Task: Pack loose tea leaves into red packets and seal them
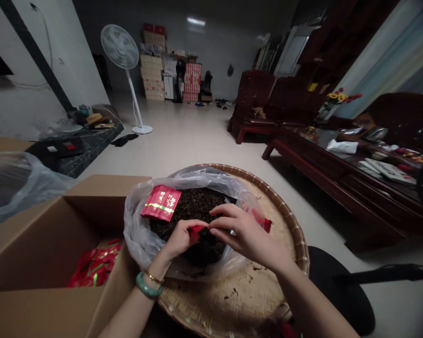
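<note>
My left hand (181,238) pinches a small red tea packet (196,232) over a clear plastic bag (137,234) of dark loose tea leaves (197,204). At the packet's edge, the fingertips of my right hand (238,230) are drawn together; whatever they pinch is hidden. A stack of flat red packets (161,203) with gold writing and a green stripe lies on the tea at the bag's left side. The bag rests in a round woven bamboo tray (232,300), where stray leaves are scattered. More red (267,225) shows beside the bag, partly covered.
Left of the tray stands an open cardboard box (31,244) with several red packets (97,265) inside. A black round base (338,291) is on the floor at right. Farther off are a white standing fan (120,47), a dark wooden table (310,159) and stacked cartons (152,77).
</note>
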`<action>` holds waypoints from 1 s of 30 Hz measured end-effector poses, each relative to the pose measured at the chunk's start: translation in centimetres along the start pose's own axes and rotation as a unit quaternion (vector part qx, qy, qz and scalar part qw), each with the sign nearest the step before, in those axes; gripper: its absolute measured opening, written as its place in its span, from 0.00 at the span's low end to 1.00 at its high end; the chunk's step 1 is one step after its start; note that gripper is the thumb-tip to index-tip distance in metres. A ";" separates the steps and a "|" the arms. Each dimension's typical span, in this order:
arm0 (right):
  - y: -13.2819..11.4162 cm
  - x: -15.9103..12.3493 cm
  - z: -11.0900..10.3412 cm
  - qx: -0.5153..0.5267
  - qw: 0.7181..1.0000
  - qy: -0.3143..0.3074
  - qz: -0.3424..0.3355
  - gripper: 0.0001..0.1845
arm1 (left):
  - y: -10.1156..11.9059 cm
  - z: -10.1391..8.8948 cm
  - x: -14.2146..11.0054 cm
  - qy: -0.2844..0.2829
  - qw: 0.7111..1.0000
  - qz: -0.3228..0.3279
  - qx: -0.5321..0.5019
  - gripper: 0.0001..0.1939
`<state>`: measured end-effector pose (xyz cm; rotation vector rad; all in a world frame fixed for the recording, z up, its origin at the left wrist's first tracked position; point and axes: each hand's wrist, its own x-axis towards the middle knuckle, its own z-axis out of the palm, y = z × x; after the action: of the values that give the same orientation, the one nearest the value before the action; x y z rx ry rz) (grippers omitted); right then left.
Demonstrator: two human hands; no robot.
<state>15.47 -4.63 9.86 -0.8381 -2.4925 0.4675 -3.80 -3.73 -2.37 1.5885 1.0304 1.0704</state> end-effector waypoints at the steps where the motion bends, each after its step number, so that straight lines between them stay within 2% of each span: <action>1: -0.2 -0.1 0.0 -0.009 1.000 0.007 0.002 0.10 | 0.0 0.0 0.0 0.003 1.000 0.011 -0.003 0.13; 5: -0.7 -0.1 0.4 -0.065 0.998 0.007 0.014 0.09 | 0.2 0.1 0.0 0.005 0.999 0.031 -0.007 0.13; 8: -1.0 0.1 0.9 -0.105 0.994 0.033 0.016 0.08 | 0.4 0.1 0.0 0.014 1.000 0.017 -0.005 0.14; 10: -1.2 0.4 1.1 -0.140 0.989 0.025 0.026 0.07 | 0.3 0.2 0.1 0.030 0.999 0.006 -0.010 0.14; 13: -1.5 1.3 1.0 -0.211 0.973 -0.058 0.079 0.06 | 0.4 0.4 0.1 0.043 0.999 -0.014 -0.030 0.15; 16: -1.6 2.5 1.0 -0.248 0.945 -0.162 0.135 0.08 | 0.5 0.6 0.3 0.030 0.998 -0.030 -0.039 0.12; 19: -1.2 3.3 1.2 -0.263 0.932 -0.208 0.139 0.10 | 0.7 0.8 0.3 0.025 0.999 -0.031 -0.020 0.12; 22: -0.4 3.5 1.5 -0.255 0.937 -0.200 0.131 0.10 | 0.7 0.8 0.1 0.018 0.999 -0.025 0.022 0.14; 24: 0.2 3.5 1.3 -0.235 0.945 -0.184 0.132 0.08 | 0.6 0.7 0.1 0.012 0.999 -0.023 0.040 0.12; 30: 1.2 3.4 0.2 -0.143 0.972 -0.115 0.144 0.05 | 0.0 0.9 0.4 0.047 0.997 -0.056 -0.020 0.11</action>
<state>13.59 -1.60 10.23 -1.3404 -2.7015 0.3163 -2.84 -3.53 -2.43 1.4421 1.1400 1.0908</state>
